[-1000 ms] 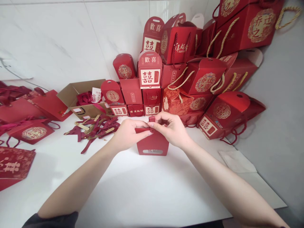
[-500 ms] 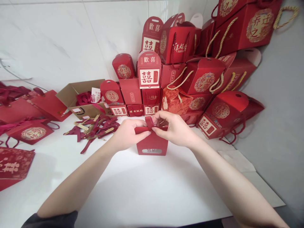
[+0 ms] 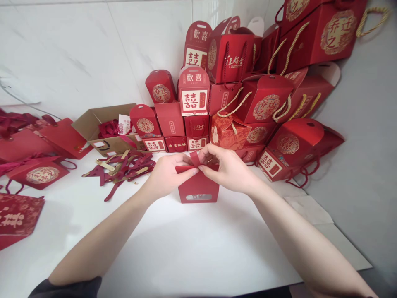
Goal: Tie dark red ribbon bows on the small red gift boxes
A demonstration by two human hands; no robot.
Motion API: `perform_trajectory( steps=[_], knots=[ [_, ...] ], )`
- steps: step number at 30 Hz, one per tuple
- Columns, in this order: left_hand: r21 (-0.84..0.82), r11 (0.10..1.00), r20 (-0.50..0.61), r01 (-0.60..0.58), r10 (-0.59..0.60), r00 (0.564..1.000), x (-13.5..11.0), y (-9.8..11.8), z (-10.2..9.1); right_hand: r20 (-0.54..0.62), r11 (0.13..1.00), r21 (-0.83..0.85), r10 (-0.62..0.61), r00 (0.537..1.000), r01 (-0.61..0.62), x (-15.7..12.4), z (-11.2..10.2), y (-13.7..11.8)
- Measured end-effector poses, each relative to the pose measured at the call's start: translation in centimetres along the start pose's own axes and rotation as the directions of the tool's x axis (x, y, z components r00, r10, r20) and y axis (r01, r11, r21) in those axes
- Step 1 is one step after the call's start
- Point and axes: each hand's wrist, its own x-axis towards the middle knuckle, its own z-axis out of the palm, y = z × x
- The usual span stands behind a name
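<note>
A red gift box [image 3: 198,186] with a small oval window low on its front stands upright on the white table. At its top edge my left hand [image 3: 166,174] is closed, thumb and fingers pinching the box's top and the ribbon there. My right hand [image 3: 226,167] pinches the red ribbon [image 3: 195,159] from the other side, thumb against it. The ribbon rises as a short loop between both hands. The fingers' far sides are hidden, as is part of the box top.
Stacked red gift boxes [image 3: 194,99] line the wall behind. Left of my hands lies a pile of dark red ribbon handles [image 3: 124,167]; a cardboard carton [image 3: 116,145] stands behind it. More red boxes [image 3: 41,169] sit at far left. A sheet of paper [image 3: 308,209] lies at right.
The ribbon loop between my fingers has narrowed and tilts slightly to the left. Both hands keep almost the same place at the box top.
</note>
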Motion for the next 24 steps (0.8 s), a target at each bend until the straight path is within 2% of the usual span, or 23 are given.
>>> perform_trajectory(
  steps=[7, 14, 24],
  knots=[
    [0.041, 0.999, 0.023, -0.022, 0.021, 1.0, -0.13, 0.1, -0.1, 0.009, 1.0, -0.021, 0.014, 1.0, -0.014, -0.06, -0.08, -0.06],
    [0.067, 0.997, 0.027, -0.042, 0.04, 0.999, -0.49, 0.49, -0.06, 0.098, 1.0, -0.009, -0.019, 0.995, 0.02, -0.07, -0.73, 0.05],
    [0.075, 0.997, 0.042, -0.029, 0.026, 0.999, -0.38, 0.57, -0.24, 0.109, 0.999, -0.034, -0.032, 0.994, 0.036, -0.04, -0.58, -0.03]
  ],
)
